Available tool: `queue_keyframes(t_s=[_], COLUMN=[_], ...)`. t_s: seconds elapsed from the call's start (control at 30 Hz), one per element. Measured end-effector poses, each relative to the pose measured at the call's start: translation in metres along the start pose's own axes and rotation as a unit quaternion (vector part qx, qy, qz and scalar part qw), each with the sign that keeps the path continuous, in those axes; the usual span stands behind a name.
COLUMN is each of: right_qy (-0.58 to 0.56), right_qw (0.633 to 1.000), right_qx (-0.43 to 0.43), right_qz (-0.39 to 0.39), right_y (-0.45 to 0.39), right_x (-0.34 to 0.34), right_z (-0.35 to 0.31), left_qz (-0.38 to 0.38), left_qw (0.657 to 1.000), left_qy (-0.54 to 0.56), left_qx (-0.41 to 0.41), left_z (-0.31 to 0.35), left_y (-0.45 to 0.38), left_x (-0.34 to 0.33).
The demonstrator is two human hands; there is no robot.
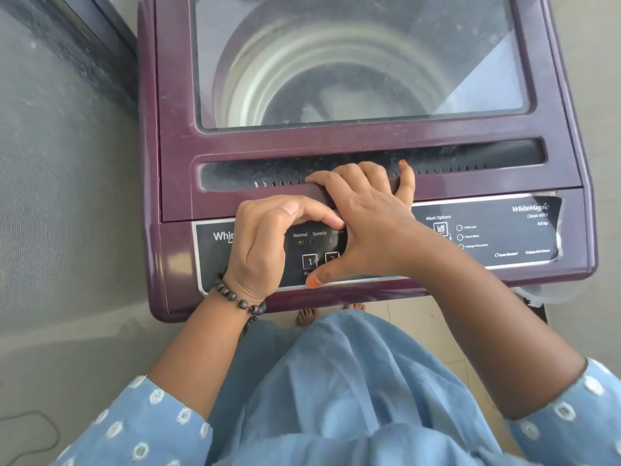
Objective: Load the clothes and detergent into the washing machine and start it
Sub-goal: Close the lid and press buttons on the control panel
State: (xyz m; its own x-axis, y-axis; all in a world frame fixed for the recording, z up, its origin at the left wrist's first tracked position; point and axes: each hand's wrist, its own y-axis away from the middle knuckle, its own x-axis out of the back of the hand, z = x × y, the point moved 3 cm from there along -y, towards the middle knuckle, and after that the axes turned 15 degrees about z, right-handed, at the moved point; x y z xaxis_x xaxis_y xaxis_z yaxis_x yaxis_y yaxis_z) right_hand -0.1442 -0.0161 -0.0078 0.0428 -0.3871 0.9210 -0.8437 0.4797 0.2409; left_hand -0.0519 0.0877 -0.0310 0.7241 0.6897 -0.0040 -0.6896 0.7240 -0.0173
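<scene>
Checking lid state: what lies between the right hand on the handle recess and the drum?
In the head view, the closed glass lid lies between the right hand and the drum.

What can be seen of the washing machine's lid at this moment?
The lid is a dark purple, plastic-looking frame around a large tinted clear window, through which the pale drum shows; no clothes can be made out inside. It lies closed and flat on the top-loading machine. Along its front edge runs a long dark handle recess with small ribs. The right hand curls its fingers into that recess at the middle, thumb down over the control panel. The left hand is beside it, fingers at the lid's front lip.
</scene>
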Motion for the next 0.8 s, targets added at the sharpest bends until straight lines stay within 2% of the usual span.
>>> queue_keyframes(t_s=[0.8], right_qy=[-0.006], right_qw=[1.000], right_qx=[-0.002], right_qz=[0.001], right_y=[-0.0027], right_x=[0.0003], right_z=[0.0009], left_qz=[0.016], left_qw=[1.000], left_qy=[-0.016], left_qx=[-0.021], left_z=[-0.0027], left_y=[-0.0021], left_x=[-0.0001])
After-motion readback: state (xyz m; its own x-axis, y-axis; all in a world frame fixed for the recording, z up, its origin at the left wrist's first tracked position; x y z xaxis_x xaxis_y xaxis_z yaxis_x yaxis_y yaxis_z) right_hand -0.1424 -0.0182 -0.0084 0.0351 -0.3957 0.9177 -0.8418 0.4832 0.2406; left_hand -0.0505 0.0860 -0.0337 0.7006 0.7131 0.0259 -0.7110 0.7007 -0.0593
